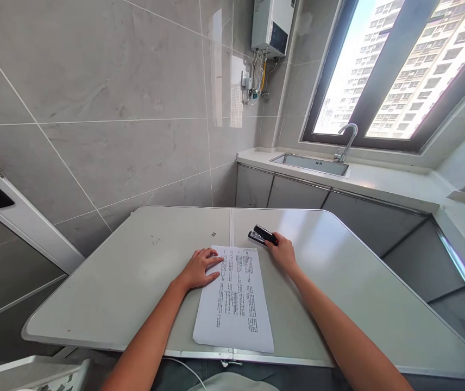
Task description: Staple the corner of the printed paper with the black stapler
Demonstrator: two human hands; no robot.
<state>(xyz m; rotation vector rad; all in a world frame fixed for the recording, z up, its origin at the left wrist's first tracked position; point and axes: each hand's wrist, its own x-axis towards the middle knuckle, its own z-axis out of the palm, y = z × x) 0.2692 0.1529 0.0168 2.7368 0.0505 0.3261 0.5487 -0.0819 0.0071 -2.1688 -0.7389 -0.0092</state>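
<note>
Printed white paper (236, 304) lies flat on the folding table, its lines of text running lengthwise; whether it is one sheet or a stack I cannot tell. My left hand (202, 268) rests on its upper left edge, fingers stretched out and spread. Past the upper right corner of the paper, my right hand (282, 252) is wrapped round the rear end of a black stapler (264, 234). The stapler's jaws point left and stand apart, just above the table and clear of the paper.
Loose staples (213, 234) lie beyond the paper, with more specks (156, 240) to the left. A seam runs down the middle of the pale table (322, 304). Behind are a counter with a sink (309, 164), a tap (346, 142) and a window. A white container (32, 374) stands at lower left.
</note>
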